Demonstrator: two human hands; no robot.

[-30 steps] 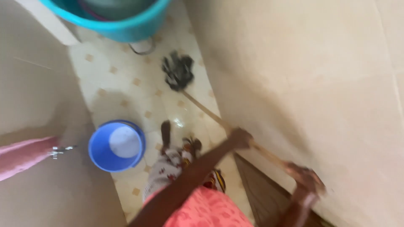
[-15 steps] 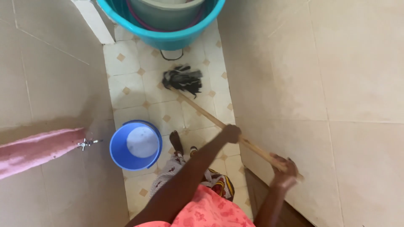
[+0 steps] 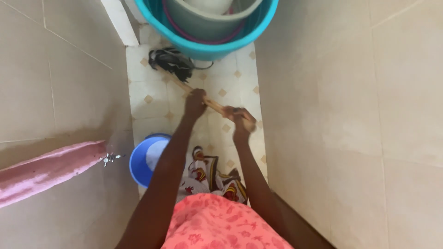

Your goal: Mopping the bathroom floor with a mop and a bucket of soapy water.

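Fingers of left hand (image 3: 195,102) and right hand (image 3: 241,118) clamped round wooden mop handle (image 3: 213,104), hands close together. Dark mop head (image 3: 170,62) on tiled floor (image 3: 233,85) at 11 o'clock from hands, touching teal basin (image 3: 258,28). Risk: strands could snag on the basin's base; wet tile may let feet slip. Basin holds grey bucket (image 3: 203,20). Blue bucket (image 3: 140,161), 7 o'clock, holds pale contents, unclear.
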